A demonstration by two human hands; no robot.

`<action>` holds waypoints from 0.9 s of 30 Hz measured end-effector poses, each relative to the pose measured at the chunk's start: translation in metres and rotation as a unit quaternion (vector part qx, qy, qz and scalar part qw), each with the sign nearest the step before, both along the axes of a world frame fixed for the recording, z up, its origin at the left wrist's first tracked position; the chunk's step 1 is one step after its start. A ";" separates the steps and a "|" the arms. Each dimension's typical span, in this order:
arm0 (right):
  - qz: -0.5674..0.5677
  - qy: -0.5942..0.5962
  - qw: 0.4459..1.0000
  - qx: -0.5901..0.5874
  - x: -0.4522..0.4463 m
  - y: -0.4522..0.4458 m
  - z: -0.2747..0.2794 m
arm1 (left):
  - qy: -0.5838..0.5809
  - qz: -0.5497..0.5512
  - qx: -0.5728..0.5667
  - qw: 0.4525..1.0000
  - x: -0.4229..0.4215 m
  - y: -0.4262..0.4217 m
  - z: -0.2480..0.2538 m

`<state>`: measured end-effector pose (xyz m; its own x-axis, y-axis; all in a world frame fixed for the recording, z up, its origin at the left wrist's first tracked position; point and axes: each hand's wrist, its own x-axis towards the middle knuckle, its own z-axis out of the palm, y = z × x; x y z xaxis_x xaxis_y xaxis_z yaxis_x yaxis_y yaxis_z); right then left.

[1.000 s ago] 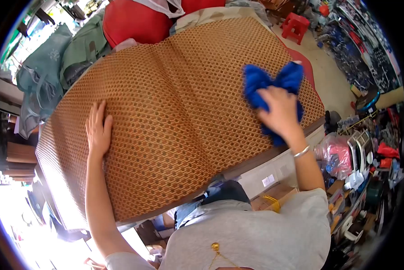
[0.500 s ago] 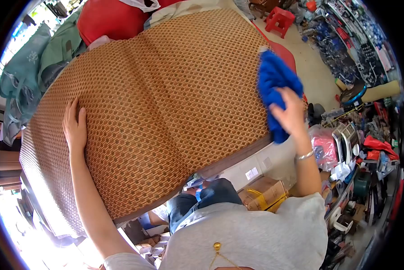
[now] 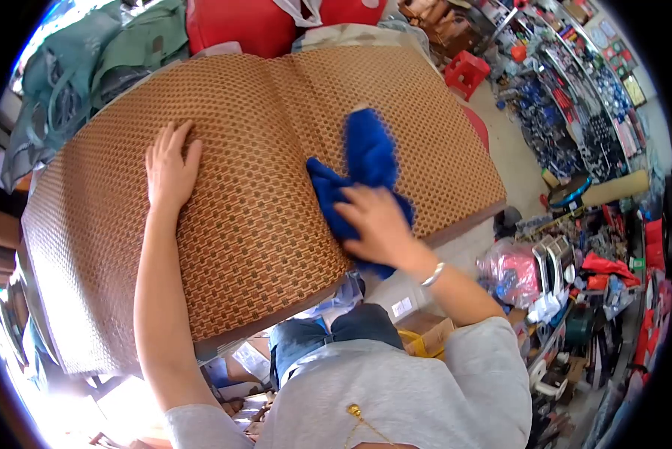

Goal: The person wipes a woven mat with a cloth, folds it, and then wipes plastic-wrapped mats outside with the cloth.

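A large brown woven mat (image 3: 238,202) spreads out in front of me, with a raised fold line running down its middle. My left hand (image 3: 171,168) lies flat on its left half, fingers stretched out, holding nothing. On the right half, just past the fold, my right hand (image 3: 377,224) presses on a blue cloth (image 3: 371,150) and grips it. The cloth is bunched, with one end reaching away from me and another hanging at the mat's near edge. Motion blurs the right fingers a little.
Red bags (image 3: 238,26) and green bags (image 3: 141,49) stand along the far side. A red stool (image 3: 467,72) is on the floor at the far right. Crowded shelves of goods (image 3: 568,112) line the right. A cardboard box (image 3: 429,337) sits below the near edge.
My right hand has swept left with the blue cloth, from the mat's right edge to near the fold. The view has shifted, while my left hand still rests on the mat.
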<state>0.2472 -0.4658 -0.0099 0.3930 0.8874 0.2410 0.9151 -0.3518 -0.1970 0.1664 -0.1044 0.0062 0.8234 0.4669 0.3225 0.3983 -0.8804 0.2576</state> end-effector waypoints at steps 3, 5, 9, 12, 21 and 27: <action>0.020 0.040 0.998 0.046 0.017 0.015 -0.004 | -0.024 0.005 -0.011 1.000 -0.005 -0.002 -0.002; -0.021 -0.024 0.998 0.054 0.058 0.004 -0.004 | -0.034 0.018 -0.031 0.999 -0.006 -0.009 0.001; -0.192 0.012 0.978 0.075 0.195 -0.052 -0.004 | -0.050 0.017 -0.031 0.998 -0.005 -0.008 0.003; -0.312 0.006 0.950 0.020 0.302 -0.104 -0.018 | -0.061 0.046 -0.018 0.997 -0.004 -0.011 0.003; -0.142 0.023 0.981 0.129 0.278 0.045 0.003 | -0.107 0.016 -0.029 0.994 0.003 -0.008 0.006; 0.014 -0.063 0.996 0.059 0.178 0.175 -0.023 | -0.127 0.001 -0.037 0.991 0.002 0.000 0.001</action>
